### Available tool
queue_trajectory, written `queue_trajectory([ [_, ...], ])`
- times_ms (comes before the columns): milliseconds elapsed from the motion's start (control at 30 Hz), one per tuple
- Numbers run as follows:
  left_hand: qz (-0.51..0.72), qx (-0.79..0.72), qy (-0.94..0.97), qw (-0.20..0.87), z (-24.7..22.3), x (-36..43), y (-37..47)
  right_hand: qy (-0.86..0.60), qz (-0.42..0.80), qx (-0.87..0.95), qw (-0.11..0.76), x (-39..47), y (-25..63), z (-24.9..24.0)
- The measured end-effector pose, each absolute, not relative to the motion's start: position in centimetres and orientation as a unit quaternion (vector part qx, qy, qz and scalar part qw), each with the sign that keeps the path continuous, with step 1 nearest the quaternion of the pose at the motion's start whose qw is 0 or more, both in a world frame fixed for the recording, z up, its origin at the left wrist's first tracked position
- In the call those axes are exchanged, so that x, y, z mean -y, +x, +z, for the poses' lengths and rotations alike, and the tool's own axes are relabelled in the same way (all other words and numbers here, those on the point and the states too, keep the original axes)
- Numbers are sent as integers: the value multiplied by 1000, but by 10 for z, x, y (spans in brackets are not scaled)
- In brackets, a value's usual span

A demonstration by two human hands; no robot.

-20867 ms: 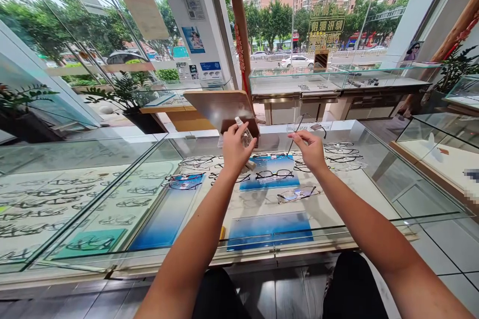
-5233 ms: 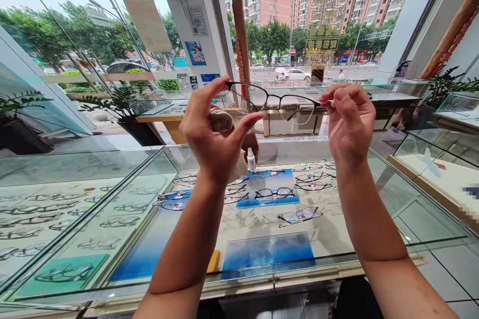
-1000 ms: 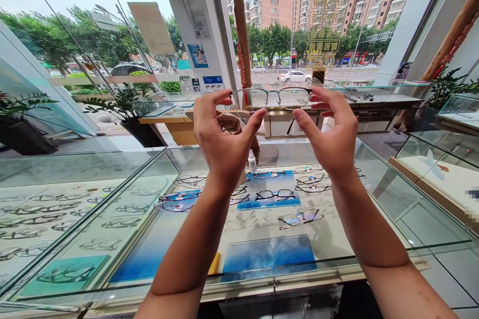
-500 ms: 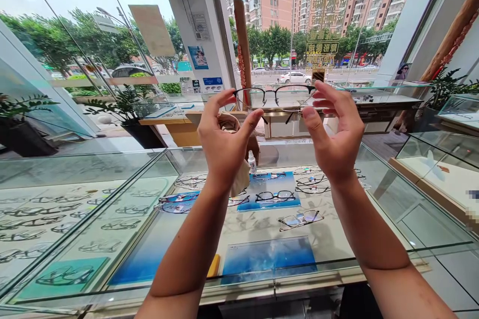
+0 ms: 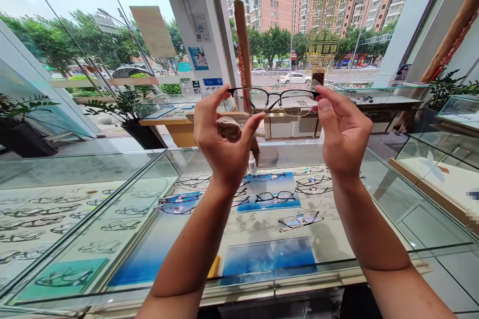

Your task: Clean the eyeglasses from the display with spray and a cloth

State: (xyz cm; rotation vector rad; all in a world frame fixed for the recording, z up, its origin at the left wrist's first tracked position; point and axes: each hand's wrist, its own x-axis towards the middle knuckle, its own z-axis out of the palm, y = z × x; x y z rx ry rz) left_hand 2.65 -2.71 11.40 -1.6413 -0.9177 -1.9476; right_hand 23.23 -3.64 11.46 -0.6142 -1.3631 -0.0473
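A pair of eyeglasses (image 5: pixel 274 94) with a dark upper rim is held up above the glass counter, between both hands. My left hand (image 5: pixel 224 139) has its fingertips on the left end of the frame, with the thumb apart below. A rolled beige cloth (image 5: pixel 229 128) sits in that palm. My right hand (image 5: pixel 344 132) pinches the right end of the frame near the hinge. Behind the wrists stands a small white bottle (image 5: pixel 252 164).
Below, the glass display case (image 5: pixel 262 274) holds rows of eyeglasses (image 5: pixel 275 196) and blue panels (image 5: pixel 269 259). Another glass case (image 5: pixel 441 164) stands at the right. Potted plants (image 5: pixel 129 109) and a wooden chair are beyond the counter.
The eyeglasses have levelled out and turned more face-on. My left hand has shifted slightly left, and the cloth now shows rolled in its palm. My right thumb has moved up to the frame.
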Motion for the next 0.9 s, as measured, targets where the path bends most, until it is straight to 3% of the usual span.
queue_trajectory([
  [467,-712,316,-605,166,107,28,34,-263,142,624,722,18,253,116],
  [700,-709,313,-609,169,108,27,34,-269,139,653,694,10,258,115],
  [900,-739,277,-609,81,109,24,35,-270,202,625,704,19,254,119],
])
